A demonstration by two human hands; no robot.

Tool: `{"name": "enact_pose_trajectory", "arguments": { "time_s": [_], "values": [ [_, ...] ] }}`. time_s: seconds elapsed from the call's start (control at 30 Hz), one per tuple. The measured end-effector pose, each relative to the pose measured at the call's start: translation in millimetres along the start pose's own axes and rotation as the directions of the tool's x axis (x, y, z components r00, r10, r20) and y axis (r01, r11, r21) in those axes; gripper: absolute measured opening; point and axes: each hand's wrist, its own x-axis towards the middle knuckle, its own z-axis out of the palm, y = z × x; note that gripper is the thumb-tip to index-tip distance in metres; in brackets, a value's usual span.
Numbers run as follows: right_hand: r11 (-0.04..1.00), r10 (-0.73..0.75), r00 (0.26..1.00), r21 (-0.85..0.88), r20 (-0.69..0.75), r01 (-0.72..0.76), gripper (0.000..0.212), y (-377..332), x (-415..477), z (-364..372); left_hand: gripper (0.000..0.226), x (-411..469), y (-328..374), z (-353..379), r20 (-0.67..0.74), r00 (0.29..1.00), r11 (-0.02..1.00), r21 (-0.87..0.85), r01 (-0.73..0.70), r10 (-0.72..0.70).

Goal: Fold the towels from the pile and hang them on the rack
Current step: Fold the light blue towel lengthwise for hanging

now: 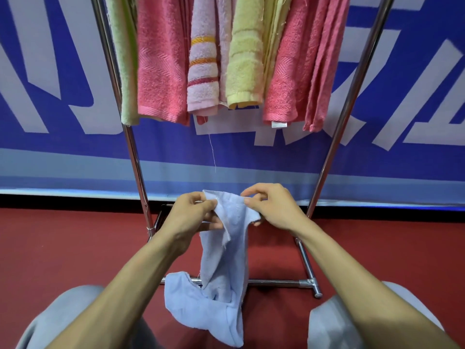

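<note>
Item: several towels (pixel 161 71) hung on rack (pixel 334 137); my left hand (pixel 193 217) and right hand (pixel 271 207) pinch unfolded blue towel (pixel 221 260), yet to hang.

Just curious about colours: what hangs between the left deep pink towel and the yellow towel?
A pale pink striped towel hangs between the left deep pink towel and the yellow towel, in the head view.

Blue banner (pixel 75 152) with pale lettering behind; black strip (pixel 75 200) below; red floor (pixel 63 248).
</note>
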Motion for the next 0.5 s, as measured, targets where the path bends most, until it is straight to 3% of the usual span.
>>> {"name": "enact_pose_trajectory", "arguments": {
  "time_s": [0.13,0.23,0.43,0.5],
  "values": [
    [0.988,-0.093,0.993,0.133,0.075,0.083,0.015,-12.6,-8.2,2.6,0.013,-1.9,-0.9,8.2,0.0,0.999,0.991,-0.121,0.054,-0.054],
    [0.979,-0.165,0.977,0.14,0.134,0.147,0.016,-16.0,-14.6,2.5,0.014,-2.6,-0.9,11.5,0.008,0.996,0.968,-0.234,0.09,-0.09],
    [0.969,-0.177,0.974,0.2,0.142,0.147,0.016,-18.4,-19.7,3.2,0.015,-2.4,0.5,10.7,0.023,0.971,0.865,-0.45,0.222,-0.238],
    [0.969,-0.177,0.975,0.199,0.138,0.148,0.026,-19.7,-21.6,7.1,0.014,-4.7,1.5,11.4,0.035,0.961,0.834,-0.489,0.255,-0.273]
  ]
}}
